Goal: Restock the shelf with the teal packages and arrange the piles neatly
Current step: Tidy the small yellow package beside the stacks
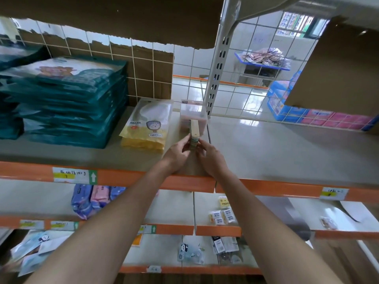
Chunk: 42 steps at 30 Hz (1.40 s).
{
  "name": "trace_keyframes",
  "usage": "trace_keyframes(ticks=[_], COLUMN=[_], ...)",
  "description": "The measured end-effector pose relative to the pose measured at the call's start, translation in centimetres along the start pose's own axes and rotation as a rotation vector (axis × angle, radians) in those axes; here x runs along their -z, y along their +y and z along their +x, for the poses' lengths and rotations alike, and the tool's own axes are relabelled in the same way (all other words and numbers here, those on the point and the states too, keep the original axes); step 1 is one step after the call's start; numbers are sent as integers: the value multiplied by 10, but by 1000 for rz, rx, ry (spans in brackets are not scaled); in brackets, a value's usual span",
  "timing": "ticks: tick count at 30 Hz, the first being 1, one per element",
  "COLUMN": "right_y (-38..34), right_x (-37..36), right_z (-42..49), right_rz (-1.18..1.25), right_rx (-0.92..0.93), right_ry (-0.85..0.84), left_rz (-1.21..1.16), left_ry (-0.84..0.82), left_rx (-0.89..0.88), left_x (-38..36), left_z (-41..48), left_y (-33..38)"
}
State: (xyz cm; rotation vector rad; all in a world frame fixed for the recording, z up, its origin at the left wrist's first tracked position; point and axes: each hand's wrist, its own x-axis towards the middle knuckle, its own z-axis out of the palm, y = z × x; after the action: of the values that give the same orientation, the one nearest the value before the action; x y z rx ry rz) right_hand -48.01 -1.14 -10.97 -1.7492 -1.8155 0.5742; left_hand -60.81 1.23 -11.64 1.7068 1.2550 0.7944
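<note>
Teal packages (69,103) lie in a tall pile at the left of the shelf (287,148), with a second teal pile (10,119) at the far left edge. Both hands reach to the middle of the shelf. My left hand (177,153) and my right hand (209,154) pinch a small upright stack of thin cards or packets (194,134) from either side, right in front of a clear pink box (192,116). The stack stands on edge, its cream side up.
A yellow-and-white pouch pile (148,126) lies between the teal pile and the pink box. A white upright post (215,78) and wire mesh back the shelf. Lower shelves hold small packets (222,217) and blue-pink packs (92,199). Cardboard (338,68) stands at the right.
</note>
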Motion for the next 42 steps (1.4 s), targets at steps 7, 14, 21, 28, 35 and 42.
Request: trace_keyframes(ticks=[7,14,21,28,35,42], right_y=[0,1,4,8,8,7], right_x=[-1,-2,-5,-6,-5,-7], right_z=[-1,1,5,6,6,6], right_rz=[-20,7,-20,-26,-79,-127], right_rx=[-5,-35,-51,-46,-3,21], right_ry=[-33,-16,-69,-79,-77,-81], left_rz=[32,42,49,59,243,317], left_ry=[8,9,-4,-9,15,-8], left_rx=[1,14,23,62,117,128], left_x=[0,-2,-2,-1,-3,-3], left_z=[-2,-2,-3,-3,2,2], left_y=[0,1,2,4,-5,-4])
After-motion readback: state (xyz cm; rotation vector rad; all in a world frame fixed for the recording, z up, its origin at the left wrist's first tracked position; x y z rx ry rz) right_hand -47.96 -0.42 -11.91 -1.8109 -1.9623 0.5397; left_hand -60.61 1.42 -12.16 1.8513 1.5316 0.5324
